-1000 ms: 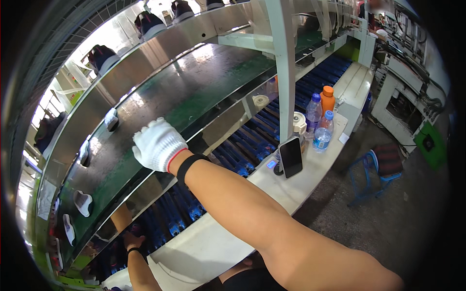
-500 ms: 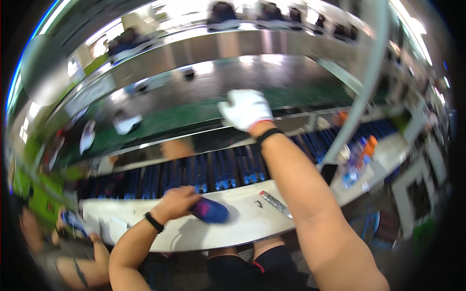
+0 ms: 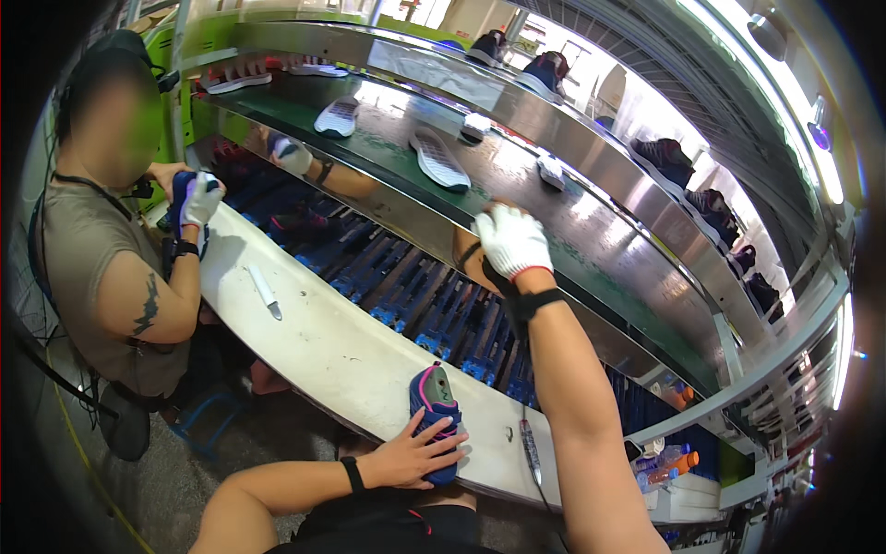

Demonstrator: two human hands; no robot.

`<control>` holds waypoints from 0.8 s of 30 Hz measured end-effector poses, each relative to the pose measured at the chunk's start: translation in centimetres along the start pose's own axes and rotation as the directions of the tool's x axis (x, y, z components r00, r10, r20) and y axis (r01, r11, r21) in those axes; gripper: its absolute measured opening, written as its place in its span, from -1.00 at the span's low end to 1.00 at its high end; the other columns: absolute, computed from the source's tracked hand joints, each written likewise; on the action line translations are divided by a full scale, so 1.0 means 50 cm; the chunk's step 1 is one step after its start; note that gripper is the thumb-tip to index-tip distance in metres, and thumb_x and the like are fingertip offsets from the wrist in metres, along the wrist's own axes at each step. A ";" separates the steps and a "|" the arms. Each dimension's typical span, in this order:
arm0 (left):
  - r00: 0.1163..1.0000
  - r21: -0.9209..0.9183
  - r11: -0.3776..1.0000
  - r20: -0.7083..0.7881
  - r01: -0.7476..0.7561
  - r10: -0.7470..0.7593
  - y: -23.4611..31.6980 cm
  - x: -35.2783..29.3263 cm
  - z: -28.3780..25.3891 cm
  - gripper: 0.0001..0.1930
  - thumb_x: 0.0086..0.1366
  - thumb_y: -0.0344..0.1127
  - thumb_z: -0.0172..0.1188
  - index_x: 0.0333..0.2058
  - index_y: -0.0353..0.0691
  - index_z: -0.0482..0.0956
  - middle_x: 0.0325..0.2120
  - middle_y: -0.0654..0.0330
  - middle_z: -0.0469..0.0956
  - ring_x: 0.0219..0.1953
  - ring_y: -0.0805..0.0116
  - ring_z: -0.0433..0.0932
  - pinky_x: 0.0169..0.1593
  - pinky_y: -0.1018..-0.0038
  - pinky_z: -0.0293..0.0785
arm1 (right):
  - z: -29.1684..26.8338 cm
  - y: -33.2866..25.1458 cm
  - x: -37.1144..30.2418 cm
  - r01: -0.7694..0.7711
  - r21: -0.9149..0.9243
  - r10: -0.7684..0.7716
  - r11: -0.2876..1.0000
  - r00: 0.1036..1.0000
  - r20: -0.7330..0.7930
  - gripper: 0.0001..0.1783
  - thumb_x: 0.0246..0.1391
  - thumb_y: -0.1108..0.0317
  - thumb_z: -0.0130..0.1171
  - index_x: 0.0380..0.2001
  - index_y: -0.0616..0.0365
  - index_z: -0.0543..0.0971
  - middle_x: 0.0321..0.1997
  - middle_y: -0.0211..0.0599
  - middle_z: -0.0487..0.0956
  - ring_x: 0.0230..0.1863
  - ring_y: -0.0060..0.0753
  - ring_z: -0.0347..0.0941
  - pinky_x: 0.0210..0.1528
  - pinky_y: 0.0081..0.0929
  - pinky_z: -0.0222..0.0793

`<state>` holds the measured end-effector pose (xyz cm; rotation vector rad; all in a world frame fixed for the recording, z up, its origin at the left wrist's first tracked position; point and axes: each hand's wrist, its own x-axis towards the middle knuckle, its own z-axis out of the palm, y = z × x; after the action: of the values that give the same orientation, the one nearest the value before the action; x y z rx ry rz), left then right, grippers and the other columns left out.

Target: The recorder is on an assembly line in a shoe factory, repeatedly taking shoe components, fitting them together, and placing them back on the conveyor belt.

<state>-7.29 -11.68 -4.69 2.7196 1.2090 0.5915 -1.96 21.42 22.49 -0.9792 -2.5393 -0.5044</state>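
Observation:
On the near edge of the white table, my bare left hand point(image 3: 417, 454) lies across a blue shoe point(image 3: 434, 395) with pink trim and a grey-green insole. Its fingers wrap over the upper, holding it. My right hand point(image 3: 515, 242), in a white knit glove, reaches to the front edge of the green conveyor belt point(image 3: 591, 245). Its fingers are slightly bent and partly hidden, and nothing shows in them. Closest to that hand is a white shoe sole point(image 3: 437, 161) on the belt. A slim silver tool point(image 3: 531, 451) lies right of the shoe.
At left a co-worker point(image 3: 120, 249) holds a blue shoe point(image 3: 181, 198). A white-handled blade point(image 3: 265, 293) lies on the white table point(image 3: 305, 323). Dark slats point(image 3: 406, 305) run beneath the belt; more soles lie on it. Dark shoes point(image 3: 663, 159) stand on the upper shelf, bottles point(image 3: 666, 466) at right.
My view has swung left, bringing the co-worker into full sight. The shoe under my left hand now points away from me instead of lying sideways. My right hand still reaches toward the belt.

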 end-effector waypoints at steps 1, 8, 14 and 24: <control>0.999 0.019 1.000 -0.032 0.010 -0.010 0.004 0.007 0.013 0.10 0.19 0.17 0.56 0.64 0.15 0.22 0.71 0.17 0.06 0.75 -0.18 -0.12 0.62 -0.52 -0.21 | 0.021 -0.017 0.029 -0.032 -0.001 0.032 0.999 0.999 0.000 -0.45 0.46 -0.08 0.00 0.17 0.01 0.75 0.39 -0.05 0.67 0.32 0.19 0.62 0.42 0.23 0.42; 0.983 0.171 0.975 -0.096 -0.139 0.157 -0.017 0.017 0.052 -0.26 0.34 -0.16 0.37 0.49 0.09 0.43 0.62 0.23 0.26 0.74 -0.01 -0.01 0.64 -0.50 -0.24 | -0.011 -0.076 0.063 -0.228 0.243 0.208 0.943 0.973 0.103 -0.39 0.41 -0.19 0.11 0.15 0.10 0.72 0.33 0.05 0.66 0.38 0.20 0.54 0.49 0.03 0.39; 0.896 0.168 0.939 -0.286 -0.301 0.339 -0.044 0.133 -0.037 -0.51 0.38 -0.20 0.33 0.25 -0.12 0.59 0.25 0.12 0.63 0.45 0.06 0.51 0.54 -0.21 0.27 | -0.021 -0.004 -0.112 -0.188 0.323 0.260 0.928 0.946 -0.195 -0.69 0.23 0.12 0.41 -0.13 0.10 0.69 0.07 -0.02 0.69 0.20 0.15 0.59 0.31 0.03 0.49; 0.824 -0.347 0.882 -0.561 -0.319 0.078 0.076 0.125 -0.132 -0.34 0.27 -0.27 0.62 0.33 -0.09 0.62 0.09 0.00 0.74 -0.04 -0.05 0.81 -0.08 0.19 0.80 | -0.132 -0.046 -0.803 0.159 0.609 0.281 0.777 0.778 -0.562 -0.51 0.14 0.39 0.64 0.06 0.10 0.60 -0.10 -0.19 0.78 -0.06 -0.06 0.75 0.26 -0.02 0.64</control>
<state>-3.46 -10.06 4.23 2.3717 0.7230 1.5271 25.52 -5.65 9.32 -0.5063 -1.8228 0.0756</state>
